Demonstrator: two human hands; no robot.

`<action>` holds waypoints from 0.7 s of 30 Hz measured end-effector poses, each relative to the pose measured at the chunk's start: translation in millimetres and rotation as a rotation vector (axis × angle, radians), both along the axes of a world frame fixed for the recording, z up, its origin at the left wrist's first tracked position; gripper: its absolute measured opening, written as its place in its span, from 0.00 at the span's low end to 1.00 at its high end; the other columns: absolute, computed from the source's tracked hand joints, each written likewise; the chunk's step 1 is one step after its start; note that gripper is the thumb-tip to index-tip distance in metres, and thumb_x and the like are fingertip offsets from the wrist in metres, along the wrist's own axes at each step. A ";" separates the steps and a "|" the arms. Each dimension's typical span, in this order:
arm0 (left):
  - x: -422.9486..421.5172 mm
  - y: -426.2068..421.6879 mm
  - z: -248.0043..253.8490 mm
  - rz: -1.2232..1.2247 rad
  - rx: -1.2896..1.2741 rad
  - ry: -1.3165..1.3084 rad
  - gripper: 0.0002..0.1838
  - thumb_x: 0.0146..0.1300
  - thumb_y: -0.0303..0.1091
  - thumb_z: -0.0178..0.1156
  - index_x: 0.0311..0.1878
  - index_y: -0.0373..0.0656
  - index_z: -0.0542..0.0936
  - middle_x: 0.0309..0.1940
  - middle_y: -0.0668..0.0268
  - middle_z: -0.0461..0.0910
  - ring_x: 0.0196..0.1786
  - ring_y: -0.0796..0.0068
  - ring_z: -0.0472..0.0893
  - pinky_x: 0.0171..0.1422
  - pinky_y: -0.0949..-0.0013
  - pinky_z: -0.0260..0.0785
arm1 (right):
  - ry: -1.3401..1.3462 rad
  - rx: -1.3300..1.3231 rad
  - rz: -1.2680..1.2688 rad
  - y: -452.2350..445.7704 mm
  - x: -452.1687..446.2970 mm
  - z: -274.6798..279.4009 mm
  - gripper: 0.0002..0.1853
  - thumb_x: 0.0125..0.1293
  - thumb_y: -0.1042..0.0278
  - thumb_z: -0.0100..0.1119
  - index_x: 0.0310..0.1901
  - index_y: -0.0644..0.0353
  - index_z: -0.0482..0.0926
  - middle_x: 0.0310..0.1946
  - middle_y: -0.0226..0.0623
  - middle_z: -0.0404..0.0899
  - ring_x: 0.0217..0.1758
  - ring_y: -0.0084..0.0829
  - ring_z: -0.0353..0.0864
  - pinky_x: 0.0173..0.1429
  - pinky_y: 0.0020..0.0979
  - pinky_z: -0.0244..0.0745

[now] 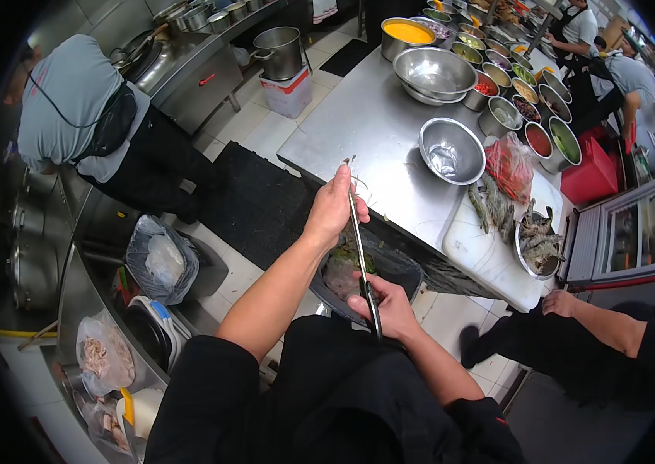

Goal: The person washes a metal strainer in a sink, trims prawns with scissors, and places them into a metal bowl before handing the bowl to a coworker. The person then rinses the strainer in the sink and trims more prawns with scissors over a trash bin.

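Observation:
My left hand (334, 203) is closed, its fingers pinched on a shrimp, mostly hidden, whose thin feelers (363, 185) stick out beside the fingers. In my right hand (391, 306) is a long, black-handled metal blade (358, 236), seen edge-on; I cannot tell whether it is a knife or scissors. Its tip reaches up to my left fingers. Below both hands stands a dark bin (403, 271) with wet scraps inside. On the white cutting board (490, 267) to the right lie grey whole shrimp (490, 203), and a metal bowl of shrimp (539, 243) sits at its edge.
A steel bowl (452, 151), larger stacked bowls (436, 73) and several ingredient tins line the steel table (358, 124). A co-worker's hand (562, 302) is near the board at right. Another person (84, 108) bends at left, near a lined bin (159, 259).

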State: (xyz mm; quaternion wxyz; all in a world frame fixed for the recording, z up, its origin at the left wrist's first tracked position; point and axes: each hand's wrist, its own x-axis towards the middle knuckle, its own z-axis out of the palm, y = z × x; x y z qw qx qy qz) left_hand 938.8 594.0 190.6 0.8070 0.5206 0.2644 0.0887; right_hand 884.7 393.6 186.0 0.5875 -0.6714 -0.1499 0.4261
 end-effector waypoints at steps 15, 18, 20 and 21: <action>-4.1 -9.3 -10.0 -0.033 -0.079 0.059 0.25 0.75 0.57 0.44 0.35 0.42 0.70 0.20 0.62 0.76 0.23 0.69 0.79 0.30 0.69 0.72 | -0.032 -0.095 -0.080 -4.7 -15.5 -17.0 0.22 0.64 0.64 0.68 0.56 0.64 0.77 0.25 0.22 0.73 0.24 0.13 0.70 0.27 0.19 0.64; -0.5 -14.5 -4.7 0.014 -0.164 0.016 0.22 0.75 0.54 0.46 0.38 0.42 0.71 0.25 0.59 0.80 0.27 0.67 0.82 0.33 0.70 0.74 | -0.013 0.006 -0.055 -13.3 -10.7 -26.6 0.26 0.62 0.62 0.70 0.60 0.61 0.74 0.27 0.23 0.73 0.27 0.14 0.71 0.30 0.20 0.66; 2.9 -13.3 -4.5 -0.023 -0.190 -0.058 0.20 0.75 0.52 0.48 0.40 0.42 0.70 0.29 0.57 0.82 0.29 0.67 0.83 0.34 0.70 0.75 | -0.051 0.041 0.001 -24.0 -7.5 -23.8 0.29 0.61 0.62 0.71 0.61 0.61 0.72 0.29 0.24 0.74 0.31 0.16 0.71 0.37 0.22 0.68; 3.0 -13.0 -4.2 -0.039 -0.204 -0.094 0.19 0.75 0.51 0.49 0.41 0.42 0.70 0.30 0.56 0.83 0.31 0.66 0.84 0.35 0.71 0.75 | -0.068 0.057 0.030 -29.5 -5.7 -22.1 0.30 0.60 0.63 0.72 0.62 0.61 0.72 0.31 0.25 0.74 0.33 0.17 0.71 0.41 0.22 0.70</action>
